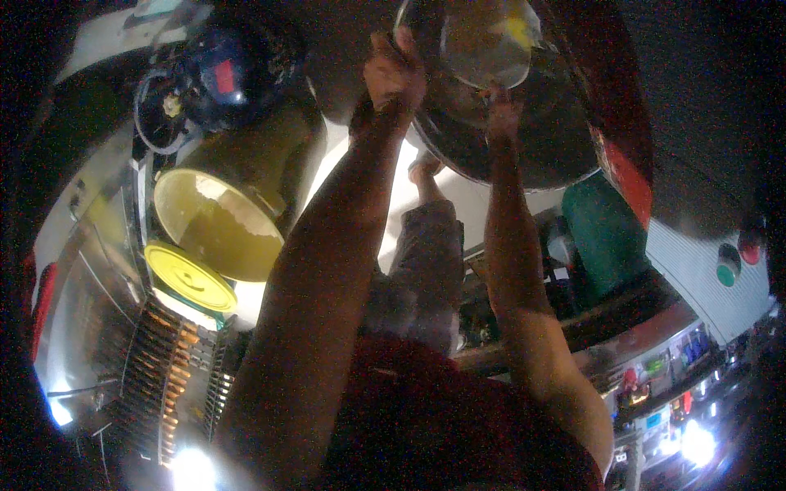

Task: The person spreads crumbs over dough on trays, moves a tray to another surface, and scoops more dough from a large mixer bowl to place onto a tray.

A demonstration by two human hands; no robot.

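Note:
My right hand (503, 114) is closed on the near edge of a shiny round metal bowl (483, 57) with a bright yellow patch at its right side. The bowl is over a large, dark, round metal basin (540, 143). At the basin's left rim is my left hand (395, 72), its fingers curled into a grip that appears to be on the rim. Dim light and blur hide the exact finger contact. What the basin holds is too dark to make out.
To the left stand a yellow bucket (221, 213), a yellow lid (190, 277) and a dark rounded object (229, 78) with a red label and a hose. A green container (602, 237) is at right, near a panel with a green button (727, 272). My bare foot (424, 169) is below the basin.

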